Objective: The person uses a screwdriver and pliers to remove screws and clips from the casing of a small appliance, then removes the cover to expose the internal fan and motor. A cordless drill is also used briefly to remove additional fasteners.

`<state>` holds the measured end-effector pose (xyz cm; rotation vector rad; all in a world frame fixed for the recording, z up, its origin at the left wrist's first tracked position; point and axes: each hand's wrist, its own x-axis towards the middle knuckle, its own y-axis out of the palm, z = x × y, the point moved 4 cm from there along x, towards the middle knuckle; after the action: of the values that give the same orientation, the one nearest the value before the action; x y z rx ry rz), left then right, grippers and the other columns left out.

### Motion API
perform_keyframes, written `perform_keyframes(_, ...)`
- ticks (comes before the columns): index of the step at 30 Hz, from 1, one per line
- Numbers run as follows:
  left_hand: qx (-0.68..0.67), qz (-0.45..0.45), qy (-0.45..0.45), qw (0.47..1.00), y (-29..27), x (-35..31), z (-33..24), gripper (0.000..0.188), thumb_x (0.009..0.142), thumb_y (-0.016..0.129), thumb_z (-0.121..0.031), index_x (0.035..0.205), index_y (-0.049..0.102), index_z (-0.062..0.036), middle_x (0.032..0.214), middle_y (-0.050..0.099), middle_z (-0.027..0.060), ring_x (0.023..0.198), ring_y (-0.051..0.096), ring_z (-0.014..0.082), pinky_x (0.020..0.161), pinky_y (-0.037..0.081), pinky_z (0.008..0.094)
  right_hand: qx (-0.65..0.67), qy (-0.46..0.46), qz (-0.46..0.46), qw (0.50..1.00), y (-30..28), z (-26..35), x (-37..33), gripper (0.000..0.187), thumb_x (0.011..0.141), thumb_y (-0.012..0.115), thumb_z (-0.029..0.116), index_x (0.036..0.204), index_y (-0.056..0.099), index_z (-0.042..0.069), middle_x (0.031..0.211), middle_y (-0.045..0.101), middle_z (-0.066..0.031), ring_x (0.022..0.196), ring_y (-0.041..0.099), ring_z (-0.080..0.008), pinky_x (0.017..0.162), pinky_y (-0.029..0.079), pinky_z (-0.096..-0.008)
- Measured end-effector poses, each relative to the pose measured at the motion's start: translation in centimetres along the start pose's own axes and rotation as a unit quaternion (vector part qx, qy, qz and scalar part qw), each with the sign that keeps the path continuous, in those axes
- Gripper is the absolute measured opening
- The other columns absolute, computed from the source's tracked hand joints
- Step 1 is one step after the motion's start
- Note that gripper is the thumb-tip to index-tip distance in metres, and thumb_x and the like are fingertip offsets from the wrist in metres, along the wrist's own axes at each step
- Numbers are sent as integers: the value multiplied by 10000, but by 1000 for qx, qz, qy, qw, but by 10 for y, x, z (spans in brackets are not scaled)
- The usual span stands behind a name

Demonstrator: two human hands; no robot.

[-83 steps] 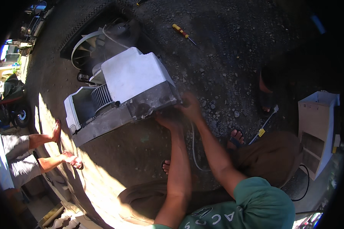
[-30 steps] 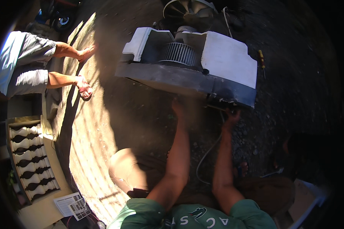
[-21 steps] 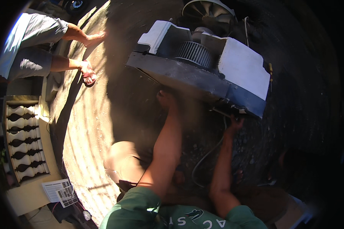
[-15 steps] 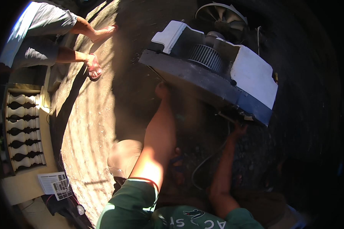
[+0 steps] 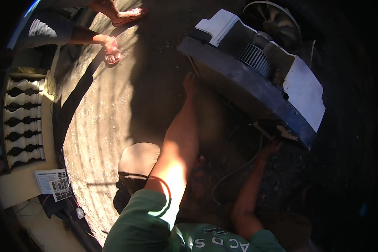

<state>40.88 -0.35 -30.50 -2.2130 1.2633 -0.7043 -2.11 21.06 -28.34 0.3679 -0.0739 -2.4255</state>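
A partly opened air conditioner (image 5: 239, 77), with a dark metal base and white foam housing, lies tilted in front of me. In its middle sits a silvery blower wheel (image 5: 255, 59), and a larger bladed fan (image 5: 279, 23) shows at the far side. My left hand (image 5: 190, 85) grips the near edge of the base toward its left end; the fingertips are in shadow. Lower down and to the right, my right hand (image 5: 271, 148) holds the base's near right corner, partly hidden under it. A thin cable (image 5: 235, 170) runs from that corner toward my feet.
A person's feet in red flip-flops (image 5: 112, 52) stand on the sunlit ground at upper left. A balustrade (image 5: 25, 119) lines the left side, with printed sheets (image 5: 54, 182) below it. My knee (image 5: 139, 159) is beside my left arm.
The air conditioner has shifted right in the picture and turned slightly, its right end lower. Both hands have stayed at its near edge. The flip-flopped feet also appear further right.
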Motion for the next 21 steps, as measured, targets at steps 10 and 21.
perform_keyframes(10,-82,78,85,990,1,9,19,256,945,527,-150,1112,594,32,1021,653,265,1007,620,452,844,476,508,14,-12,-12,1000,-5,-4,4,522,867,657,6,1360,495,-50,1289,580,-159,1117,575,-256,960,479,-376)
perform_keyframes(21,-96,-88,-62,990,5,-51,-9,243,866,682,-154,1055,671,-1,1001,684,189,959,665,349,857,505,417,-148,-124,-111,975,20,-12,-48,423,1001,573,239,1271,533,-84,1232,596,-234,1161,578,-303,986,462,-431)
